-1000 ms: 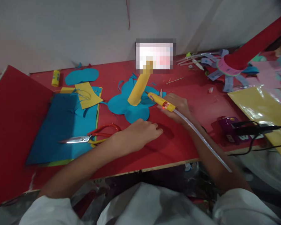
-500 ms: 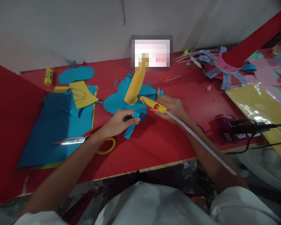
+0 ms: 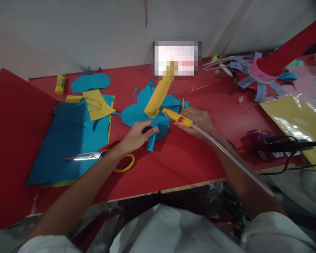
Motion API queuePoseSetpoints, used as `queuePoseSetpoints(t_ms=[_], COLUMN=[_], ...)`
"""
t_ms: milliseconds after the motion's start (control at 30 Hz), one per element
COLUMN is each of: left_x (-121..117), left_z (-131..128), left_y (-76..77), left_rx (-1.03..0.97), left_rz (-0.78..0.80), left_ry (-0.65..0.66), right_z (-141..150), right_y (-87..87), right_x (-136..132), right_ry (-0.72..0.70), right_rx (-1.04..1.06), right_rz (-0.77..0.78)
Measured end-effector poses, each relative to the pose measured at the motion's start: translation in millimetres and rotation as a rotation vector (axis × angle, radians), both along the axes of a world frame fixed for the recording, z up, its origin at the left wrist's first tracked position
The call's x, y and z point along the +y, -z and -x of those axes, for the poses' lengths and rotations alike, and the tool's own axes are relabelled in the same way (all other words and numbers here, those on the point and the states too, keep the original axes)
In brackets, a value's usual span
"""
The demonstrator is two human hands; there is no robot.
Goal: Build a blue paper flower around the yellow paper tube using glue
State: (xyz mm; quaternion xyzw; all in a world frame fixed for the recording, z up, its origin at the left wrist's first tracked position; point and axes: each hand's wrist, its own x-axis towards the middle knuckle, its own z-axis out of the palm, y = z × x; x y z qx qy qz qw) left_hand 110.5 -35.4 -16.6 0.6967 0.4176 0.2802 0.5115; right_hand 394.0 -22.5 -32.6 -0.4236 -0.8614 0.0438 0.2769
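Nearest the body, along the front of the red table (image 3: 179, 165), scissors (image 3: 88, 156) lie partly on blue sheets (image 3: 58, 144), their handles partly behind the left forearm. Just beyond, the left hand (image 3: 134, 137) has its thumb and fingers bent together, closed on the upper part of a blue strip (image 3: 151, 143); the strip's free end hangs below the fingertips, toward the body. The right hand (image 3: 198, 119) is wrapped around a yellow glue gun (image 3: 177, 117), gripping its far side, with the nozzle pointing left and a long clear glue stick (image 3: 231, 158) trailing from its back over the right forearm. The nozzle is just beside the base of a yellow tube (image 3: 159, 96), which leans up and to the right from a blue petal-shaped piece (image 3: 131, 114). That piece lies beyond the left fingers, one lobe partly behind the strip. Farther back, a blue cutout (image 3: 91, 82) and a yellow glue container (image 3: 60, 84) are on the left, and a pixelated screen (image 3: 173, 52) stands by the wall.
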Motion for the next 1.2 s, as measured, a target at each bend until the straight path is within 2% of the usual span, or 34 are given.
queuePoseSetpoints(t_ms=[200,467,700,833,1033,1200], left_x=[-2.4,-2.7,-2.4,-2.0,1.0,1.9], left_z=[-0.7,-1.2,-1.7,-0.6,1.5,2.4], left_y=[-0.6,-3.2,2.2,5.9,2.5,3.9], left_rx=[-0.031,-0.055,-0.048,-0.036,-0.037,-0.029], left_rz=[-0.009,-0.074,-0.127,-0.14,-0.26,-0.274], left_ry=[-0.03,-0.141,-0.178,-0.181,-0.372,-0.419], right_z=[-2.2,-2.2,-4.1,-2.9,1.7,4.1], right_y=[1.4,0.7,-2.0,-3.9,-3.8,-6.3], right_x=[1.5,1.5,0.0,-0.2,-0.8,-1.6], right_ry=[0.012,0.014,0.003,-0.054,-0.092,-0.083], right_rx=[-0.008,0.005,-0.009,-0.051,-0.054,-0.064], right_rz=[-0.064,-0.064,-0.021,0.033,0.058,0.066])
